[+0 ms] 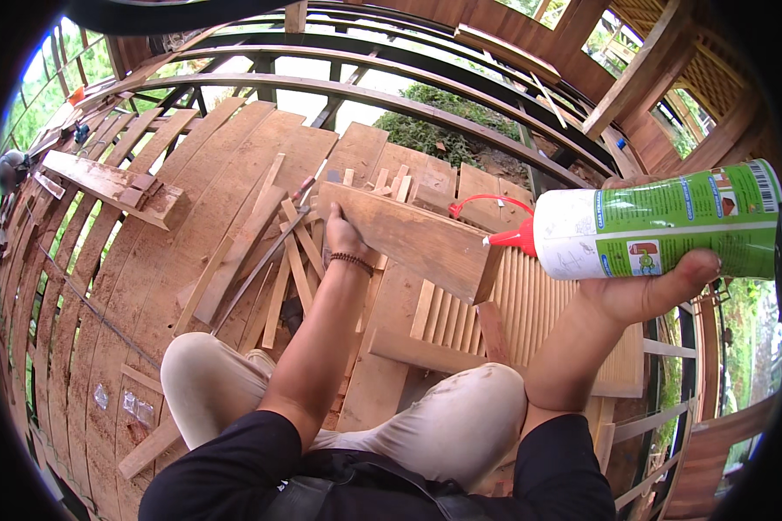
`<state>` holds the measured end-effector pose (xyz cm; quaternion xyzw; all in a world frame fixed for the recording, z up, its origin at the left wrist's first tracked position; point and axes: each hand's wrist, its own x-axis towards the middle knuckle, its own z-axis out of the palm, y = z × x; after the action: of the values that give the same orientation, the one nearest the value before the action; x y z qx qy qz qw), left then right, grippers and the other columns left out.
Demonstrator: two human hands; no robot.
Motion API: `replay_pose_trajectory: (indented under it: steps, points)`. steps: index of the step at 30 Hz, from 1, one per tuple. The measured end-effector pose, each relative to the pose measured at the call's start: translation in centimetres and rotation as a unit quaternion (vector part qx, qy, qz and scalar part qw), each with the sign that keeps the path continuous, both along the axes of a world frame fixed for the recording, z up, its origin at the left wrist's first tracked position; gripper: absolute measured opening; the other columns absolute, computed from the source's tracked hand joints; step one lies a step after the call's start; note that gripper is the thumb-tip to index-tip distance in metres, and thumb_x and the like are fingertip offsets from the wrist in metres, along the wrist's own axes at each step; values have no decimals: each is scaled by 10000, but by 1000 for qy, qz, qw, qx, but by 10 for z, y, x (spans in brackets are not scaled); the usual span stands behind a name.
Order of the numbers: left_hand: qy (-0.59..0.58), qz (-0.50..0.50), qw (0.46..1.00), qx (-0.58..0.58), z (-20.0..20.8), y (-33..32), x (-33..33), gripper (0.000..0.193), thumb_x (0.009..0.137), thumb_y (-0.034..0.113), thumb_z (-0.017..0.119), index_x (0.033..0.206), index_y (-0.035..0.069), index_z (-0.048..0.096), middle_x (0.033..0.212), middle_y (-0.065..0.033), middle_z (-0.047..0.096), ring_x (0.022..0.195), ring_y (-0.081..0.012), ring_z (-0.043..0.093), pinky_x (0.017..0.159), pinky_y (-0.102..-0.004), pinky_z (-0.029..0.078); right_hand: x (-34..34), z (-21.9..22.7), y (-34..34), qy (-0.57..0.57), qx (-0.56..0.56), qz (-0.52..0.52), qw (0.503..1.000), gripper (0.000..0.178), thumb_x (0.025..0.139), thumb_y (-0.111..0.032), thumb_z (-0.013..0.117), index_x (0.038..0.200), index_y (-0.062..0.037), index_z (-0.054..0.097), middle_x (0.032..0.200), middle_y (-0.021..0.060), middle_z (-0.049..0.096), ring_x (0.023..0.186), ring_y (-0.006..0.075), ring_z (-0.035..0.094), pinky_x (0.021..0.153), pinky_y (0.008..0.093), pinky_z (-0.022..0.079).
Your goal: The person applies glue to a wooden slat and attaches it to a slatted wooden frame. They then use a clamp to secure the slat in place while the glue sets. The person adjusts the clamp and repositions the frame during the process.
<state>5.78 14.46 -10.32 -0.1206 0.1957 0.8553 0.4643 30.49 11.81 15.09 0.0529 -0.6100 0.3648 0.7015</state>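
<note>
My left hand (342, 234) grips the far left end of a wooden board (408, 238), thumb on its face and a beaded bracelet at the wrist. The board is held up at a slant across the middle of the view. In my right hand (660, 291) lies a white and green glue bottle (573, 234), tipped on its side. Its red nozzle points left and meets the board's right end; whether glue is coming out is too small to tell. A red cap strap (495, 200) loops above the nozzle.
A slatted wooden panel (539, 304) lies beneath the board and bottle. Loose wood strips (274, 286) lie left of my left arm on the plank floor (139, 286). A thick beam (117, 187) sits at the left. Beyond the planks, open joists (321, 91) show ground below.
</note>
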Motion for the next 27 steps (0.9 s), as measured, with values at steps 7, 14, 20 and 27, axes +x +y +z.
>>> replay_pose_trajectory:
  steps: [7,14,20,27]
  points:
    - [-31,15,997,-65,-3,-20,6,548,1092,451,276,1352,48,541,1337,-149,620,1207,-349,602,1069,-492,469,-2,-8,1,-27,20,-21,999,754,925,-589,632,1428,-54,461,1060,158,701,831,271,719,730,421,604]
    - [-18,42,996,-75,-51,-5,-5,530,1089,441,312,1377,54,530,1357,-138,613,1227,-342,591,1077,-499,463,-2,-29,11,8,-56,-88,995,810,889,-614,672,1421,-41,460,1041,183,699,818,278,719,703,400,610]
    - [-50,7,998,-46,-55,-5,-1,543,1088,453,307,1390,55,521,1378,-141,601,1234,-341,585,1086,-499,455,2,-32,14,-9,-66,-100,993,857,868,-644,678,1427,-37,445,1030,194,695,811,279,719,700,401,607]
    - [-63,-16,998,-12,-54,-9,9,553,1087,462,284,1376,59,530,1378,-136,602,1245,-345,580,1095,-500,445,-5,-29,6,-39,-48,-189,980,961,840,-742,628,1440,-27,402,945,183,676,756,261,702,664,381,586]
